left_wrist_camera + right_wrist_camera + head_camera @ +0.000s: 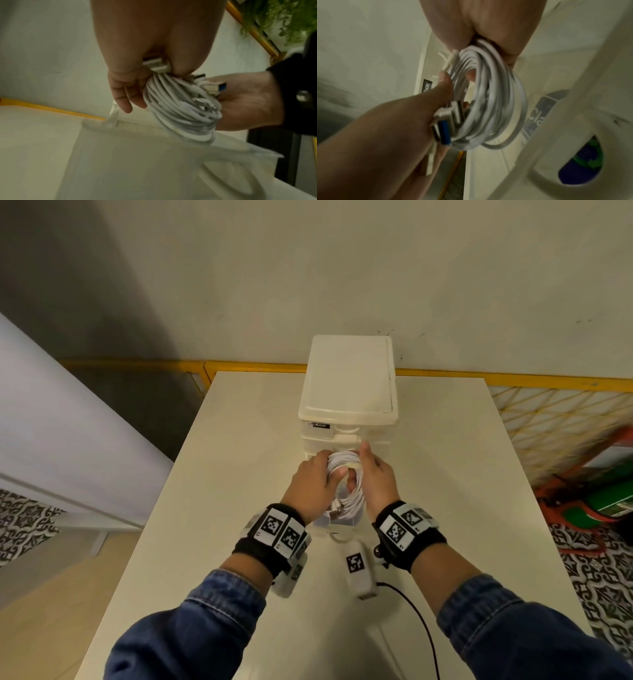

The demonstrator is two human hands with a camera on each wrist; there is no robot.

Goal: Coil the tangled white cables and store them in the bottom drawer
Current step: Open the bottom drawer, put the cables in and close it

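Cables (346, 484): white, smooth, wound into a thick round coil, held upright between both hands over the pulled-out bottom drawer; metal plugs (444, 121) bunched at one side, one with a blue insert.
Left hand (310, 484): fingers curled round the coil's left side, plugs pressed against the palm.
Right hand (375, 477): fingers hooked through the coil's centre, thumb over the top strands.
Wrists: black bands with square printed markers; denim sleeves behind.
Bottom drawer (154, 155): translucent plastic, thin-walled, open toward the person, just under the coil; contents cannot be told.
Table (219, 508): cream, flat, matte; bare surface to left and right of the hands, edges dropping off on both sides.
Drawer unit (347, 385): cream plastic, rounded corners, flat lid, small dark label on front; back near the table's far edge.
Beyond: yellow rail, pale wall.
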